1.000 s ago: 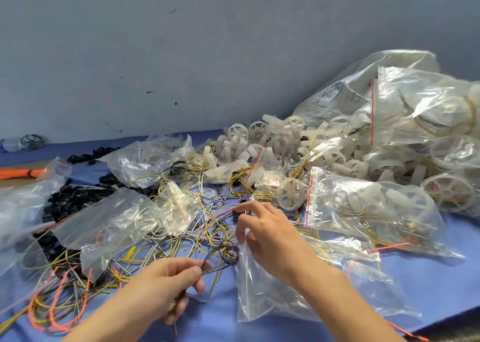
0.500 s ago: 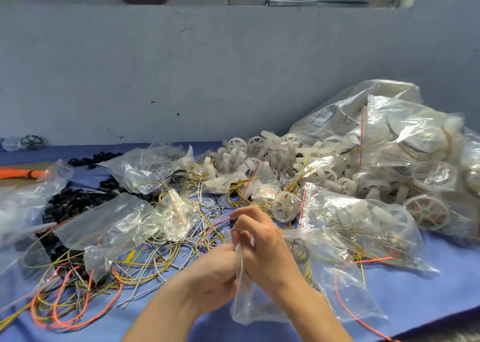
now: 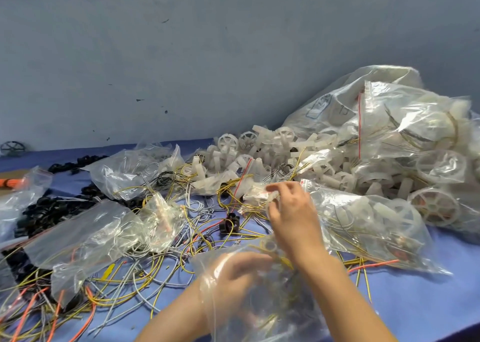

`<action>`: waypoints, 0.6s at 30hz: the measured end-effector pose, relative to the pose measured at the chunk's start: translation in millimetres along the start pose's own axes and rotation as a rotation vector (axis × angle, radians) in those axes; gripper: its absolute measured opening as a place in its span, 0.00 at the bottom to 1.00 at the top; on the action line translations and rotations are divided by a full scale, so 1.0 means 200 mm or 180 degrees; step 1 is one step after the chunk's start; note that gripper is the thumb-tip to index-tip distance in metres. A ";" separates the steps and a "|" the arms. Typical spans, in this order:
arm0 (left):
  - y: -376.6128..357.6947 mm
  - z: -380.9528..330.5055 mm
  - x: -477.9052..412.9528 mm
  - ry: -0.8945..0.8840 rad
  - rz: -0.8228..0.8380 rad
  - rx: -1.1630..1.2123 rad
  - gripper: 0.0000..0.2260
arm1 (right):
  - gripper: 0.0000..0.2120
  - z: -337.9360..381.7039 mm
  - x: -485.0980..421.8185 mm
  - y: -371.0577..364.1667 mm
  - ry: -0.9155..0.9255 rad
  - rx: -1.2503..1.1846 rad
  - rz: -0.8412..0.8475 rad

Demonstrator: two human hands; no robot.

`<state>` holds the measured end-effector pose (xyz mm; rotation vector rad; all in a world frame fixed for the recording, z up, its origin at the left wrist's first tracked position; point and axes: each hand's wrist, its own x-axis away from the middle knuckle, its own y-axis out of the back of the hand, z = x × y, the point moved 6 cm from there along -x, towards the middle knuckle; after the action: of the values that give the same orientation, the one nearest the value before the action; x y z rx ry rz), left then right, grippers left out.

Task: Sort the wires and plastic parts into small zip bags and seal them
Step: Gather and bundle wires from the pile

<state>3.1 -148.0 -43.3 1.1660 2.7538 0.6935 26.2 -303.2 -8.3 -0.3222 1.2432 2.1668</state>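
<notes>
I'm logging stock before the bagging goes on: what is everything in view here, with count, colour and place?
white plastic wheels: many, white, heaped at back centre and right
black plastic parts: many, black, left
loose wires: many, yellow, grey, orange, front left and centre
filled zip bags: several, clear, across the table
held zip bag: one, clear, front centre
table cover: one, blue, underneath
left hand: one, behind the held zip bag, holding it
right hand: one, at the white plastic wheels; grip blurred
</notes>
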 end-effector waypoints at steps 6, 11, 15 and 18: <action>0.09 0.17 0.04 0.0498 -0.0086 0.1865 0.20 | 0.19 -0.24 -0.05 -0.12 -0.0485 0.0317 0.0419; 0.32 0.28 0.21 0.0986 -0.0552 0.1813 0.15 | 0.16 -0.22 -0.07 -0.05 -0.0653 -0.0639 0.0107; 0.60 0.23 0.29 0.0331 -0.2667 0.0611 0.15 | 0.15 -0.09 -0.04 0.00 -0.1303 -0.3188 0.0391; 0.52 0.05 0.29 -0.0576 -0.2650 0.0578 0.07 | 0.19 0.13 0.06 -0.05 -0.1674 -0.5132 0.1295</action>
<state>33.5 -39.7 0.1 0.0162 2.7937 0.2219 24.8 -272.3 -8.1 -0.0668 -0.9799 2.8297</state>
